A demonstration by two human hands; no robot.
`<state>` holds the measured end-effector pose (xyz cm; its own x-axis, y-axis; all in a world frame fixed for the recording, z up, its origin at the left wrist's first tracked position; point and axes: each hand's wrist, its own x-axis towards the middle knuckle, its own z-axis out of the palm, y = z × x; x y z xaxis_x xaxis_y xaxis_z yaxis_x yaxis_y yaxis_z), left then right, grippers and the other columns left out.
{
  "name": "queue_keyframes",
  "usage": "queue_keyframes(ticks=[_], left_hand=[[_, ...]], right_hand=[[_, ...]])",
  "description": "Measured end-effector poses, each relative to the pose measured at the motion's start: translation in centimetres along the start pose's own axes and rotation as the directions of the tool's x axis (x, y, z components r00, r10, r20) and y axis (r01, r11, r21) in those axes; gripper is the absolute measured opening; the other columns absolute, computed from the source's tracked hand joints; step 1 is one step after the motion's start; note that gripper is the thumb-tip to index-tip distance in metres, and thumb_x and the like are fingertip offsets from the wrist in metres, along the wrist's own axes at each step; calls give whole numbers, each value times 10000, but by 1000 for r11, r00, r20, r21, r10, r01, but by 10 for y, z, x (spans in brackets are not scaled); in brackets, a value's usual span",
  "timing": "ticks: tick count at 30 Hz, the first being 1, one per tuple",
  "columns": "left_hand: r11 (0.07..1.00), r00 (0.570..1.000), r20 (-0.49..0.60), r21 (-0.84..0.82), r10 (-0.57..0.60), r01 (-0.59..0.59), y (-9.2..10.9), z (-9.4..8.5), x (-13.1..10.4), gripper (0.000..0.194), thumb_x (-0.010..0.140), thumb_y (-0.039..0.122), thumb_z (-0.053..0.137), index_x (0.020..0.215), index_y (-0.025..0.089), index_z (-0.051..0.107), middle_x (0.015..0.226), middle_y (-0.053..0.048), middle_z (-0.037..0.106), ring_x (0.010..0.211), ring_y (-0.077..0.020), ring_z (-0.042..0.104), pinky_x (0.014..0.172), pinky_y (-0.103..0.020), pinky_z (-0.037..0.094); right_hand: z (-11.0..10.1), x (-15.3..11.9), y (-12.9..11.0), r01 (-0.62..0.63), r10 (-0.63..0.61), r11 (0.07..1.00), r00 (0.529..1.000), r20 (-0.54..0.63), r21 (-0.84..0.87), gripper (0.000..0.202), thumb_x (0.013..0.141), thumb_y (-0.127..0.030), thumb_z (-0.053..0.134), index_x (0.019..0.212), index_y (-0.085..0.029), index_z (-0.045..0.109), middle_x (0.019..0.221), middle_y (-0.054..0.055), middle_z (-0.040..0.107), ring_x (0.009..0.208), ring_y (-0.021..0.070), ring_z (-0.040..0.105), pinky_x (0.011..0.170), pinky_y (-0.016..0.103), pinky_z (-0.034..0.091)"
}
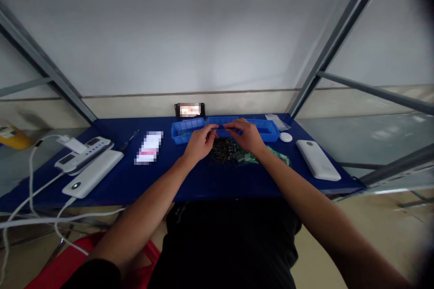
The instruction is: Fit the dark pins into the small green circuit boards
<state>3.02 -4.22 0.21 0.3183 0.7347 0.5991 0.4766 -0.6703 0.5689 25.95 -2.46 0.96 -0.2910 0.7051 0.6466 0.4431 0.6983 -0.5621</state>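
My left hand (200,142) and my right hand (247,135) face each other over the table, fingertips a short way apart. Both have thumb and fingers pinched together; whatever they hold is too small to make out. Below them lies a pile of thin dark metal pieces (222,152), perhaps screws or pins. Green-and-clear plastic packaging (276,156) lies beside the pile, partly under my right forearm. Behind the hands stand a left blue bin (179,132), a middle blue bin (222,120) and a right blue bin (271,134), partly hidden by my hands.
A phone (190,110) leans at the back; another phone (149,146) lies left. A power strip (84,153) with cables and a white power bank (93,174) sit far left. Right are a round white object (286,137) and another power bank (318,160). Metal posts flank the blue table (203,185).
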Motion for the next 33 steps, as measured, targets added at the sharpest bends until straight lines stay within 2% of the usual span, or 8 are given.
queue_keyframes(ticks=[4,7,10,14,20,24,29,33], left_hand=[[987,997,58,-146,-52,60,1,3,-1,349,1065,326,526,1396,267,616,968,-54,811,821,-227,768,796,-389,607],[963,994,95,-261,-47,71,0,7,-1,367,1085,351,490,1422,278,617,1091,-70,806,941,-237,770,892,-423,613],[933,996,82,-355,-36,63,-3,10,0,366,1092,374,476,1398,280,654,1235,-80,772,1058,-252,748,905,-429,617],[906,995,40,-411,-92,100,-3,12,1,328,1046,402,589,1321,271,711,1325,-87,740,1120,-262,739,948,-452,621],[915,987,-68,-388,-147,110,0,8,5,240,961,364,731,1175,259,764,1231,-83,776,1093,-251,754,987,-450,610],[905,977,-71,-397,-199,155,-6,8,4,179,942,271,723,1114,231,754,1103,-76,801,936,-219,781,895,-410,638],[942,988,-76,-321,-132,101,-10,12,2,148,913,147,675,1008,215,766,1082,-67,803,1001,-226,774,948,-433,626],[981,995,-50,-181,-82,72,-8,11,2,222,896,79,648,993,227,781,1062,-52,803,963,-216,769,916,-418,622]], right_hand=[[-2,0,-2,-73,79,988,996,-38,136,141,938,-304,730,1032,-359,819,1061,7,789,974,227,728,909,449,608],[-2,0,-4,-72,81,972,996,-33,222,93,903,-350,785,989,-362,818,1086,12,768,984,223,721,906,441,613],[-1,0,-7,-89,96,973,995,-21,213,96,889,-394,802,980,-367,814,1053,18,755,940,219,709,849,433,620],[2,-1,-8,-98,99,972,995,7,213,124,897,-411,789,1010,-359,801,1055,17,756,976,218,713,855,426,627],[4,-1,-9,-85,67,966,994,82,242,70,900,-381,781,950,-336,795,1092,10,761,982,205,727,828,403,643],[4,-1,-10,-82,79,977,997,21,196,77,911,-366,760,957,-309,784,1012,13,768,915,193,727,772,374,634],[3,0,-10,-77,88,988,993,-83,132,112,937,-368,728,969,-266,762,988,31,769,851,180,719,731,350,625],[3,0,-14,-54,61,994,995,-78,95,106,953,-360,709,998,-269,739,972,36,758,858,182,719,711,342,619]])
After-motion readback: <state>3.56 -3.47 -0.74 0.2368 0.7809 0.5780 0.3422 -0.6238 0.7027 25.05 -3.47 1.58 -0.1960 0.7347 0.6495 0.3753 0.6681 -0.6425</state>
